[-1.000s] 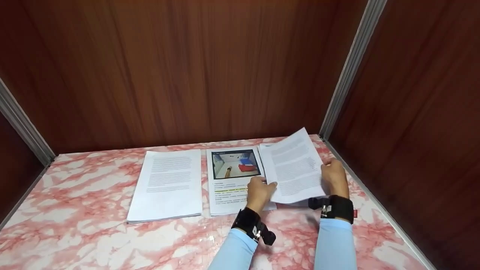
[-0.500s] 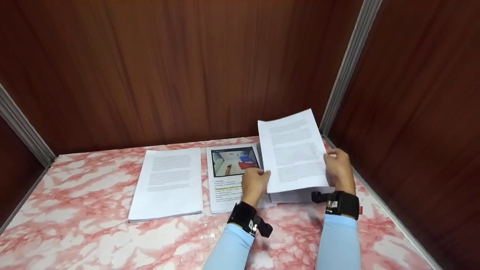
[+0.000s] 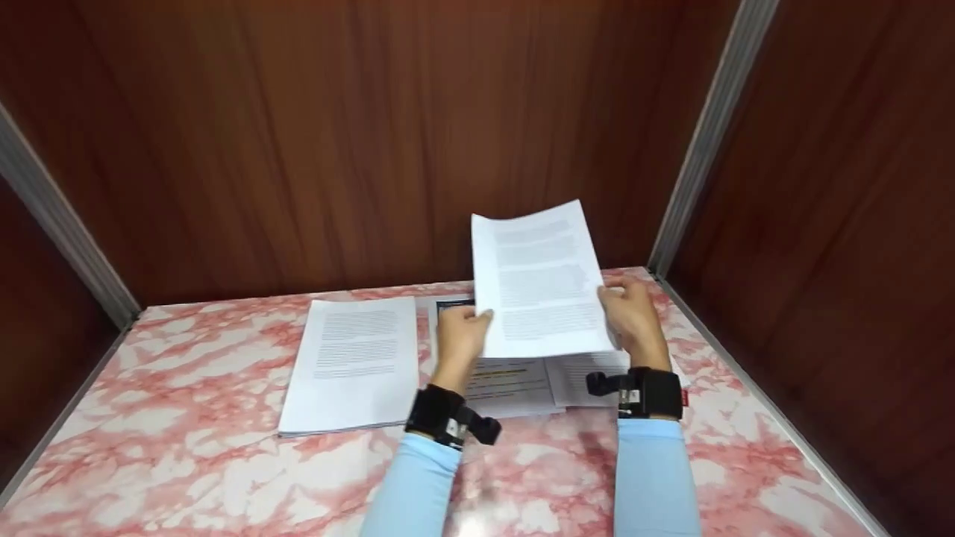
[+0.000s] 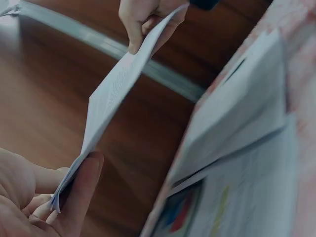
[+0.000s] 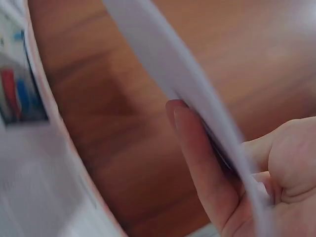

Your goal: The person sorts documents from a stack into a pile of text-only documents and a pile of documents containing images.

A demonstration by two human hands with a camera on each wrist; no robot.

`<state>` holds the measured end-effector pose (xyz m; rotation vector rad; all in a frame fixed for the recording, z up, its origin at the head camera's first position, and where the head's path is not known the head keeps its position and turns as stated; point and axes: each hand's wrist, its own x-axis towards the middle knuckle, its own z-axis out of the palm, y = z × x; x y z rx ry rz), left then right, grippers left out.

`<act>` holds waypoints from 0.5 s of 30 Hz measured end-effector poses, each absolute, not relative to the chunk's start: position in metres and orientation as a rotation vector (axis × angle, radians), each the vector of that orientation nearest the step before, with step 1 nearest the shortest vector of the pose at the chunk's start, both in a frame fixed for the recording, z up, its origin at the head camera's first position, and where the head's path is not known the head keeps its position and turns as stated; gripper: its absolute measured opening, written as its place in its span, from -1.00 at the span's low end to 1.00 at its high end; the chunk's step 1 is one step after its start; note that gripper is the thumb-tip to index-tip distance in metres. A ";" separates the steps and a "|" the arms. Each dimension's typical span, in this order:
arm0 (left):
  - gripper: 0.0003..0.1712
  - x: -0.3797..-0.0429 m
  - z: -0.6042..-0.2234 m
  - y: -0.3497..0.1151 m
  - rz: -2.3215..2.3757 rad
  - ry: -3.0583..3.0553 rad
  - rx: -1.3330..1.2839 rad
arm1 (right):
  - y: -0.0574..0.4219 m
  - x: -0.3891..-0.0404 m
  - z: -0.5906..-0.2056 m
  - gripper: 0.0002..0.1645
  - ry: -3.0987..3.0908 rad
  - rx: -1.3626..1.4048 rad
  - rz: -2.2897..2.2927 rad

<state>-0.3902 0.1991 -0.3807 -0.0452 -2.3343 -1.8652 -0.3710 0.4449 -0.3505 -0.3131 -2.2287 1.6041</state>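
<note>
A thin stack of printed paper point(image 3: 541, 280) is held up off the table, tilted with its text side toward the head camera. My left hand point(image 3: 459, 339) pinches its left edge, thumb in front and fingers behind. On the opposite edge my right hand point(image 3: 634, 317) grips the same sheets. In the left wrist view the held stack point(image 4: 116, 94) shows edge-on between both hands, its near corner slightly fanned. Below it lie a page with a picture and a yellow-marked line point(image 3: 511, 388) and, to its right, another printed pile point(image 3: 589, 377), both partly covered in the head view.
At the left a separate pile of printed paper point(image 3: 354, 365) lies flat on the red-and-white marbled table point(image 3: 224, 477). Brown wood-grain panels point(image 3: 336, 149) rise behind and on the sides, with metal corner posts point(image 3: 705, 134).
Both hands have lifted the paper stack from the right pile, and it has moved up and then left, over the page with the picture. The view has shifted slightly.
</note>
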 end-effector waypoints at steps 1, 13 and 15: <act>-0.74 -0.391 -0.377 0.192 -1.880 -2.328 -0.033 | 0.440 -0.373 -0.347 -0.67 -2.228 -0.287 1.613; -0.75 -0.402 -0.358 0.123 -1.966 -2.250 0.040 | 0.383 -0.389 -0.339 -0.68 -2.304 -0.165 1.722; -0.76 -0.404 -0.358 0.112 -1.941 -2.243 0.053 | 0.374 -0.391 -0.340 -0.68 -2.322 -0.156 1.722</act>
